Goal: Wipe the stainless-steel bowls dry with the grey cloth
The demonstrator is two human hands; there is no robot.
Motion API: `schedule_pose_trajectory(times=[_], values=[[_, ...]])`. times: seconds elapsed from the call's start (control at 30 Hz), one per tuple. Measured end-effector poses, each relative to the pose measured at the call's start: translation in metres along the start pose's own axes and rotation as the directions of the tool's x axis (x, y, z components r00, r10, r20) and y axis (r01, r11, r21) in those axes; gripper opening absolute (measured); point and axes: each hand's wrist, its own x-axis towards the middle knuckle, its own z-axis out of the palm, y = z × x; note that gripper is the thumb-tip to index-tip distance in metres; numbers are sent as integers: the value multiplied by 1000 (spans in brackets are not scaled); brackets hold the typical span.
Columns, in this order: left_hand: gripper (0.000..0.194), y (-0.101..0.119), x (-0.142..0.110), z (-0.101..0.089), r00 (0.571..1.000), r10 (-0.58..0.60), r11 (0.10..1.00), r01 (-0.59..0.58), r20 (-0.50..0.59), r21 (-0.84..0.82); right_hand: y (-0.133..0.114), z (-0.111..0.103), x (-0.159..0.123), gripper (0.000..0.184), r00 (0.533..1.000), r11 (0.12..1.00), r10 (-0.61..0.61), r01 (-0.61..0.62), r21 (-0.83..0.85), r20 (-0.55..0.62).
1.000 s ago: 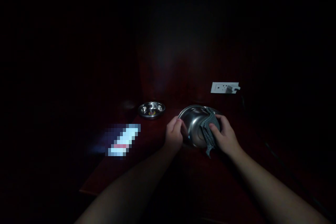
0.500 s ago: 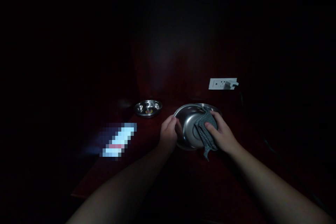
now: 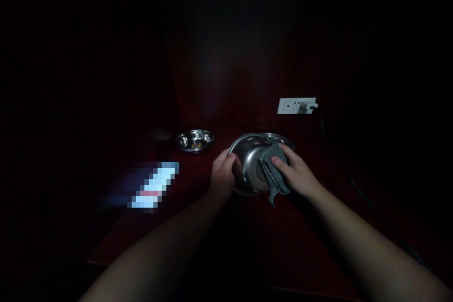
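A shiny steel bowl [image 3: 247, 163] is held tilted above the dark red table, its outer base facing me. My left hand [image 3: 223, 173] is closed on its left rim, thumb on the outside. In my right hand [image 3: 297, 170] is a folded grey-green cloth [image 3: 273, 165], pressed against the right part of the bowl's outside, with one corner hanging down. Behind the bowl, another steel dish [image 3: 283, 138] is partly hidden by the cloth and my right hand.
A shallow steel bowl [image 3: 195, 141] with a yellow sticker inside stands at the back left. Nearer lies a bright, pixelated rectangle [image 3: 155, 186]. A wall socket [image 3: 296, 105] holds a white plug, and a dark cable [image 3: 368, 200] runs down the right side. The table [image 3: 116, 240] is dimly lit.
The whole view has shifted slightly, so everything appears a little further left and higher. Both hands keep their holds on the bowl and the cloth, which stays against the bowl's outside.
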Motion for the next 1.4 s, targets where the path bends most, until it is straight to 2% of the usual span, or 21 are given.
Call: schedule_pose_trajectory(times=[0.23,0.53,0.7,0.9,1.13,1.4], values=[[18,7,-3,3,1000,22,996,-22,-6,85,4,-2,2,51,996,995,-83,82,-61,-15],[14,11,-4,2,997,78,990,-76,-13,122,7,-3,0,61,987,990,-130,126,56,91],[15,9,-3,3,995,96,985,-90,-33,147,9,5,-1,63,995,988,-85,77,134,57],[14,9,-5,3,996,90,983,-89,0,163,7,14,-4,59,1000,978,-1,0,209,7],[12,10,-5,3,997,78,983,-80,20,164,6,16,-5,55,997,985,-43,52,163,-59],[11,11,-3,3,997,78,981,-80,18,177,5,12,-5,56,988,995,-101,99,-20,-119]])
